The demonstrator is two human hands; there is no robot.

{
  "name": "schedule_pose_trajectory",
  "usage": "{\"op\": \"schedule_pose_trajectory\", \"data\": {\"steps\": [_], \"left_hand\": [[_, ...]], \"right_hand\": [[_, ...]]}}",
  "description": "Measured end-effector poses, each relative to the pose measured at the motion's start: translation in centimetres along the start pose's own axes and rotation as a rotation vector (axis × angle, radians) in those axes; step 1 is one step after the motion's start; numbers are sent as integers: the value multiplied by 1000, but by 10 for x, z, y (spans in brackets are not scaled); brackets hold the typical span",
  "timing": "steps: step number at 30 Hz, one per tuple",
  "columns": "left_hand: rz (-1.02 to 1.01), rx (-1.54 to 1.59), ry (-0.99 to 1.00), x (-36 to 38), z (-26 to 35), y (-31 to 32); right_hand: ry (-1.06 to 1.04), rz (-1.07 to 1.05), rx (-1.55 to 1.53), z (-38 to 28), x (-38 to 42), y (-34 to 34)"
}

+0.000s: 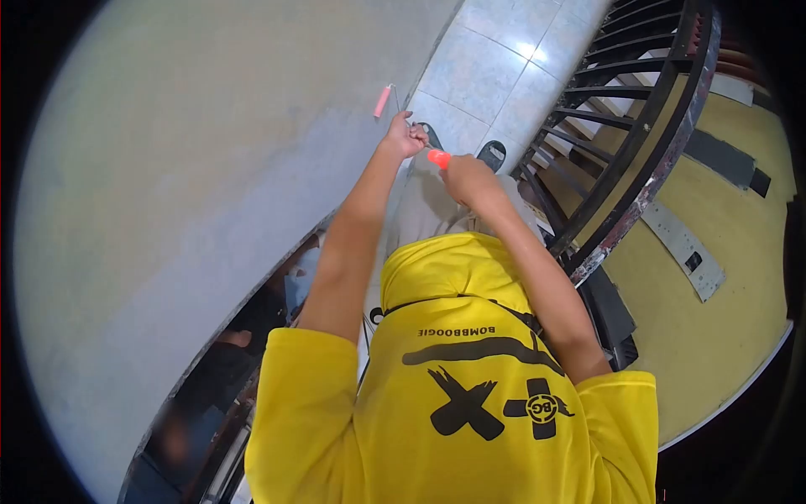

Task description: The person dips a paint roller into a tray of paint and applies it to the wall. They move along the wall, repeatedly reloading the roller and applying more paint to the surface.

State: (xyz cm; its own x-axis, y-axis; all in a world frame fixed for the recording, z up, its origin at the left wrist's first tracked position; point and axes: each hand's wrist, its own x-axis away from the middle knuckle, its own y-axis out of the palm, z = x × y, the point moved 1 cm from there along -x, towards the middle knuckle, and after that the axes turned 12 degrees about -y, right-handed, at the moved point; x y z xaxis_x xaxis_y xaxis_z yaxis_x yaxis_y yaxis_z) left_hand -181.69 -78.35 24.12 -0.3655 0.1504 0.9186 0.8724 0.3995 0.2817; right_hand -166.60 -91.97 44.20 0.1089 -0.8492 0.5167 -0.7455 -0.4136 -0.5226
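Observation:
A small paint roller [382,101] with a pink sleeve is against the pale wall, its thin metal rod running back toward my hands. My left hand [407,137] has its fingers curled round the rod, near the wall's edge. Just to the right and lower, my right hand [468,180] is closed on the roller's bright orange-red handle [438,158], whose end shows beyond the fingers. The two hands are apart. Part of the rod is hidden by my left hand.
A pale wall [193,151] fills the left side, with an opening below it. Glossy tiles [470,80] lie beyond my feet in dark sandals. A dark metal railing [630,176] curves along the right, above a yellowish surface [714,336] with grey pieces on it.

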Motion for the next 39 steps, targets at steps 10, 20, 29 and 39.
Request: {"op": "schedule_pose_trajectory", "data": {"steps": [10, 20, 29, 39], "left_hand": [[-188, 19, 50, 90, -48, 56], [-107, 75, -59, 19, -6, 51], [100, -22, -179, -155, 97, -24], [138, 33, -101, -2, 18, 72]], "right_hand": [[167, 30, -154, -42, 43, -76], [272, -51, -98, 0, -20, -75], [279, 180, -213, 85, -152, 86], [521, -188, -222, 30, -75, -61]]}}
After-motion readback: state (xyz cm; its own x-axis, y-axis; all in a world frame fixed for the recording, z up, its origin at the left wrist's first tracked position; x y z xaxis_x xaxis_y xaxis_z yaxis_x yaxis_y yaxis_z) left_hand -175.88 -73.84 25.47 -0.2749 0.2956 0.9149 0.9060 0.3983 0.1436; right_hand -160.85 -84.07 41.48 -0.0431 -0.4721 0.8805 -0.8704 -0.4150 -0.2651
